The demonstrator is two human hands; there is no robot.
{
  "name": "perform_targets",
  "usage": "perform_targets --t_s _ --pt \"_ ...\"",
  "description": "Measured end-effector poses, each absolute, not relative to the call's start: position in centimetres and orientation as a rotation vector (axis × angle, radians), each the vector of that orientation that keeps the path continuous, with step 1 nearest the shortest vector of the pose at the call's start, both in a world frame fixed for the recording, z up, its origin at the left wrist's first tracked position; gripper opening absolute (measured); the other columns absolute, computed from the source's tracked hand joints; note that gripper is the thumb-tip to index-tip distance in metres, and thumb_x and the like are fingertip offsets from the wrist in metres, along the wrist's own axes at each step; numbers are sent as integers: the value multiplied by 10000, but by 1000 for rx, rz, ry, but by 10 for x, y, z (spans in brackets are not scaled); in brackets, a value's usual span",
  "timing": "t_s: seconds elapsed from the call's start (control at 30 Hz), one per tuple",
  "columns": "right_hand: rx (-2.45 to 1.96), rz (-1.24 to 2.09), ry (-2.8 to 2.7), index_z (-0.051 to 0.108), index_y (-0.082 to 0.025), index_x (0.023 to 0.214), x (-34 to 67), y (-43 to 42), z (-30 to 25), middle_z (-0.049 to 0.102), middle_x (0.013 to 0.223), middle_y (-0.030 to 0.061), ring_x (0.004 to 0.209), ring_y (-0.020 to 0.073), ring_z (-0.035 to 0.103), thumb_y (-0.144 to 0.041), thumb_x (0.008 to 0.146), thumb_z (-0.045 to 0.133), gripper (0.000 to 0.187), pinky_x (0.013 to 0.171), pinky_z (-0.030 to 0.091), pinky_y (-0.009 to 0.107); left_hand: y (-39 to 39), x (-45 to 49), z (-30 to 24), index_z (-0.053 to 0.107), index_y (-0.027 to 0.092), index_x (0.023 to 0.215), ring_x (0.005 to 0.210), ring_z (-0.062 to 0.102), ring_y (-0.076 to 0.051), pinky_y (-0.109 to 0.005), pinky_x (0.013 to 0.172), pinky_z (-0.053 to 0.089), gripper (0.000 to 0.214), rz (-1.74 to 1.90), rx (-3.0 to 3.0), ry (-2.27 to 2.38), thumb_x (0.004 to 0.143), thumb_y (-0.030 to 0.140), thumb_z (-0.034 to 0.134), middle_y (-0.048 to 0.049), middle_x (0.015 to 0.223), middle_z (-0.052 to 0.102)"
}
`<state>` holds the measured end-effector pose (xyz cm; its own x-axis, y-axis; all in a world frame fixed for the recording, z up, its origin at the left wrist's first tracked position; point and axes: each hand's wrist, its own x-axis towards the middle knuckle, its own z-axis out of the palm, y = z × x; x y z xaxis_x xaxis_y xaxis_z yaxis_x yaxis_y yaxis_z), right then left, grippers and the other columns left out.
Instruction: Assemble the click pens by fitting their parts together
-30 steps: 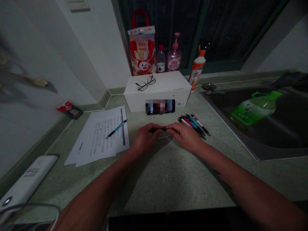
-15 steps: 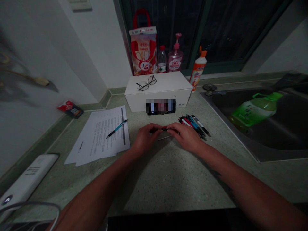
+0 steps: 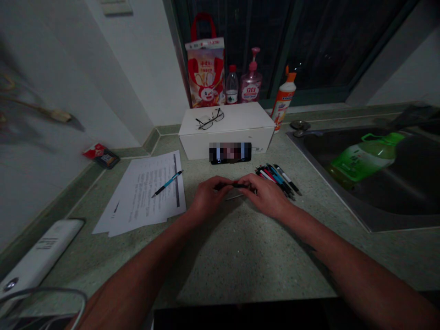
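My left hand (image 3: 209,196) and my right hand (image 3: 265,193) meet above the counter, fingers pinched around the two ends of a dark pen (image 3: 237,185). Only the short black stretch between the fingertips shows; the rest of it is hidden. Just below lies a thin pale stick (image 3: 233,197), perhaps a refill, partly covered by my right fingers. Right beside my right hand is a bunch of several pens (image 3: 275,178) in black, blue, red and white. A blue and black pen (image 3: 167,184) rests on printed sheets (image 3: 144,201) to the left.
Behind the hands, a phone (image 3: 230,160) leans on a white box (image 3: 237,117) with glasses (image 3: 209,120) on top. To the right, a sink (image 3: 360,220) holds a green bottle (image 3: 366,158). A white power strip (image 3: 44,252) and cable lie at the left.
The red part that showed between my fingertips is no longer visible; black shows there now. My right fingers have shifted slightly on the pen. Other things stay put.
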<state>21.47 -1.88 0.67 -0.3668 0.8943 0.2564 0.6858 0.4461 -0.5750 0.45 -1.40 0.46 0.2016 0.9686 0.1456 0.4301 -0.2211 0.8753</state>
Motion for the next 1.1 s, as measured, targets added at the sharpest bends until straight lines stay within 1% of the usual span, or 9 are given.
perform_targets --t_s 0.07,0.23,0.3,0.4,0.57,0.7,0.8,0.93,1.1 --pt "-1305 498 -2177 692 -244 1098 215 -19 6 766 1057 60 952 228 717 -285 997 567 165 801 522 353 -14 5 6 770 223 964 873 715 -203 -373 871 569 122 968 1771 1310 887 220 675 -54 947 783" --pt "-1319 532 -2170 680 -240 1165 213 -20 8 761 1094 61 940 226 717 -290 959 639 216 778 520 343 -15 5 7 768 218 950 861 710 -203 -376 868 562 111 969 1769 1310 888 220 676 -59 940 781" --pt "-1326 506 -2200 704 -234 1095 213 -20 10 759 1040 64 925 227 711 -298 1000 569 177 770 509 345 -15 5 7 767 216 948 851 704 -202 -371 859 558 107 964 1777 1307 891 224 677 -60 930 780" --pt "-1321 475 -2221 720 -236 1055 214 -18 11 744 1003 66 943 229 694 -309 1045 470 260 804 499 357 -14 4 4 764 219 941 830 691 -197 -359 832 546 95 905 1830 1318 893 238 683 -51 913 772" --pt "-1347 423 -2305 704 -228 1001 218 -15 3 705 1038 59 936 217 669 -198 943 604 119 800 477 333 -17 5 2 763 233 890 907 669 -216 -368 880 505 71 672 2168 1098 849 188 725 -39 914 753" --pt "-1373 379 -2456 692 -218 963 219 -15 1 665 1063 62 936 211 655 -163 936 582 126 784 458 316 -20 5 5 758 229 888 949 650 -224 -375 904 488 59 515 2371 922 861 196 717 -46 921 733" --pt "-1450 335 -2489 680 -208 919 219 -14 4 654 1017 63 892 206 647 -205 975 540 151 739 440 309 -15 2 4 754 208 905 937 641 -227 -379 889 488 62 501 2404 1045 868 210 703 -51 920 723" --pt "-1526 287 -2479 664 -196 915 222 -13 6 656 1012 72 906 210 644 -223 986 527 157 735 427 306 -5 -5 0 754 187 894 935 628 -246 -386 857 492 97 511 2329 1487 887 195 658 -76 911 706" --pt "-1568 291 -2479 653 -194 908 223 -12 6 659 1007 74 892 207 643 -216 972 542 130 732 420 303 -2 -6 -2 755 181 902 958 627 -252 -375 852 488 102 407 2354 1537 899 202 655 -86 934 699"
